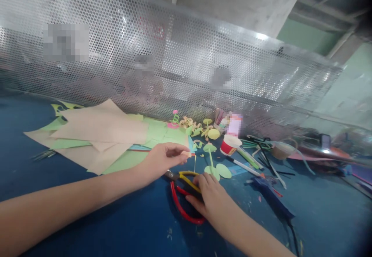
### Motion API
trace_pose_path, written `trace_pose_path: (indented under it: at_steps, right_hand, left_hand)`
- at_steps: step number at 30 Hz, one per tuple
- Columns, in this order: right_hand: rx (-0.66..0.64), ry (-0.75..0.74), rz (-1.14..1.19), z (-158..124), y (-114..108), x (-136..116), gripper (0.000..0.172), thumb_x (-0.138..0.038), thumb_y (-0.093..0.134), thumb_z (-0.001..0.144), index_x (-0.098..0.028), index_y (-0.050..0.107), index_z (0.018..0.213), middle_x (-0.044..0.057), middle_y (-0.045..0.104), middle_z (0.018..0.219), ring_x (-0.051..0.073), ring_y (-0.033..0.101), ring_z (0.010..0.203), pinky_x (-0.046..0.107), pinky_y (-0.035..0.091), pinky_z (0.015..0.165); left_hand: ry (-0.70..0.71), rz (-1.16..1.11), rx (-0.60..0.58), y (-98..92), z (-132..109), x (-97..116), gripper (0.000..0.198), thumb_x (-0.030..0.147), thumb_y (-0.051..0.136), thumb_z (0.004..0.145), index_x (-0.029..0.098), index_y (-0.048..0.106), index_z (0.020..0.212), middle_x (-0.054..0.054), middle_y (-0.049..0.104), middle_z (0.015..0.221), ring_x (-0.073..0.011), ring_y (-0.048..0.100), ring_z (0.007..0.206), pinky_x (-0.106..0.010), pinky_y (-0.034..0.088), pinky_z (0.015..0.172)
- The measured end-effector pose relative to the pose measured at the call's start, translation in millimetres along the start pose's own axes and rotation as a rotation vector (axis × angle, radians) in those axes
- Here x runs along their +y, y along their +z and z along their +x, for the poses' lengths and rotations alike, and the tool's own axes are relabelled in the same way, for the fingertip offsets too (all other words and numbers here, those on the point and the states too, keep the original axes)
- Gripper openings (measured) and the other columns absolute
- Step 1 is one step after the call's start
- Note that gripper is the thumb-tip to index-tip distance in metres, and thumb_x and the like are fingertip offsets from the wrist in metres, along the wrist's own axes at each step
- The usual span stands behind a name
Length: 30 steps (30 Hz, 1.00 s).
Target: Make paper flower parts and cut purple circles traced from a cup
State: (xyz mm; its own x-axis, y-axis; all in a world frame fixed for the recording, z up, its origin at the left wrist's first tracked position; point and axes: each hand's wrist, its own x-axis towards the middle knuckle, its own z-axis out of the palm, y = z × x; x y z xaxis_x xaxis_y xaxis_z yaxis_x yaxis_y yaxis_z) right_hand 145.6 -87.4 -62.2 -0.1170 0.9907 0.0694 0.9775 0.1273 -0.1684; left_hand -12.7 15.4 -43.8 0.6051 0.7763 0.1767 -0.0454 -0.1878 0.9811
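My left hand (165, 158) is closed in a pinch on a small pale orange paper piece (186, 154), held over the table's middle. To its right, my right hand (213, 200) curls its fingers over the yellow handle of a pair of scissors (190, 177), whose dark metal end points left, under my left hand. A red handle loop (186, 215) curves just below, by my right thumb; whether it belongs to the same tool I cannot tell. Beyond my right hand stands a green paper plant (210, 158) with round leaves.
Beige and green paper sheets (101, 123) are piled at left. Small paper shapes (192, 127), a red-and-white paper cup (230, 145) and pens (245, 166) lie farther back. At right is a blue glue gun (271, 199) with its cord. A perforated metal screen (180, 63) borders the blue table (130, 218).
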Motion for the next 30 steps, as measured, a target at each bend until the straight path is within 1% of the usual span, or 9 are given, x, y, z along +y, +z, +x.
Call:
trace_pose_path:
  at_steps: [5,9,11,13,16,18,21,26,30]
  right_hand:
    - [-0.161,0.122,0.139,-23.7,-23.6,16.5,0.025,-0.033,0.047,0.087,-0.014,0.052,0.104,0.013,0.061,0.101,0.026,0.058,0.097,0.039,0.045,0.084]
    - [-0.245,0.185,0.304,-27.2,-40.9,34.3,0.045,-0.052,0.051,0.081,-0.021,0.046,0.113,0.007,0.063,0.096,0.022,0.060,0.084,0.033,0.047,0.075]
    - [-0.233,0.169,0.327,-22.9,-43.0,37.4,0.050,-0.058,0.053,0.076,-0.019,0.048,0.107,0.005,0.063,0.086,0.021,0.058,0.074,0.031,0.047,0.068]
    - [-0.157,0.120,0.350,-19.3,-42.1,36.4,0.048,-0.061,0.047,0.078,-0.017,0.050,0.097,0.005,0.060,0.079,0.020,0.055,0.071,0.031,0.047,0.066]
    - [-0.085,0.022,0.450,-20.8,-40.6,30.8,0.045,-0.058,0.033,0.085,-0.018,0.053,0.089,0.007,0.061,0.081,0.020,0.057,0.074,0.033,0.048,0.070]
    - [-0.068,-0.008,0.471,-25.7,-41.9,25.8,0.045,-0.056,0.033,0.086,-0.019,0.055,0.098,0.010,0.063,0.097,0.022,0.059,0.087,0.034,0.048,0.077]
    - [-0.035,0.034,0.349,-31.5,-45.6,16.7,0.053,-0.056,0.043,0.082,-0.019,0.048,0.119,0.014,0.059,0.113,0.026,0.057,0.102,0.038,0.046,0.086]
    - [-0.063,0.101,0.163,-29.1,-45.8,3.6,0.048,-0.060,0.041,0.080,-0.018,0.053,0.098,0.012,0.064,0.088,0.026,0.061,0.078,0.039,0.048,0.070]
    - [-0.052,0.068,0.136,-26.1,-41.6,0.3,0.047,-0.062,0.043,0.078,-0.018,0.051,0.095,0.010,0.063,0.085,0.025,0.059,0.075,0.038,0.046,0.067]
  left_hand:
    - [0.026,-0.072,0.240,-21.2,10.7,8.6,0.022,0.031,0.069,0.069,0.016,0.067,0.085,-0.001,0.064,0.076,-0.0121,0.057,0.073,-0.025,0.044,0.073]
    - [0.032,-0.159,0.305,-36.3,16.2,11.8,0.020,0.031,0.069,0.069,0.014,0.066,0.078,0.000,0.061,0.070,-0.0112,0.055,0.070,-0.026,0.044,0.073]
    - [0.009,-0.220,0.304,-38.4,16.5,12.7,0.019,0.030,0.070,0.067,0.013,0.065,0.074,0.000,0.059,0.069,-0.0105,0.054,0.069,-0.026,0.044,0.075]
    - [-0.010,-0.286,0.294,-37.5,16.1,12.9,0.020,0.029,0.072,0.066,0.013,0.064,0.072,0.000,0.058,0.070,-0.0099,0.055,0.070,-0.026,0.043,0.077]
    - [-0.055,-0.364,0.254,-33.7,14.4,13.1,0.019,0.028,0.073,0.065,0.012,0.065,0.073,0.000,0.058,0.070,-0.0090,0.054,0.069,-0.025,0.044,0.076]
    - [-0.088,-0.402,0.223,-30.5,12.4,14.8,0.018,0.027,0.073,0.065,0.012,0.065,0.071,0.000,0.057,0.069,-0.0084,0.055,0.069,-0.024,0.044,0.076]
    - [-0.128,-0.432,0.195,-25.4,8.1,20.3,0.016,0.025,0.074,0.065,0.012,0.065,0.069,0.001,0.058,0.068,-0.0079,0.056,0.068,-0.024,0.045,0.076]
    - [-0.130,-0.462,0.155,-20.8,2.7,27.8,0.014,0.024,0.074,0.066,0.013,0.067,0.071,0.001,0.060,0.071,-0.0078,0.058,0.069,-0.022,0.046,0.076]
    - [-0.137,-0.454,0.121,-18.6,1.7,26.7,0.013,0.023,0.073,0.067,0.012,0.067,0.072,0.000,0.061,0.070,-0.0079,0.058,0.068,-0.021,0.046,0.074]
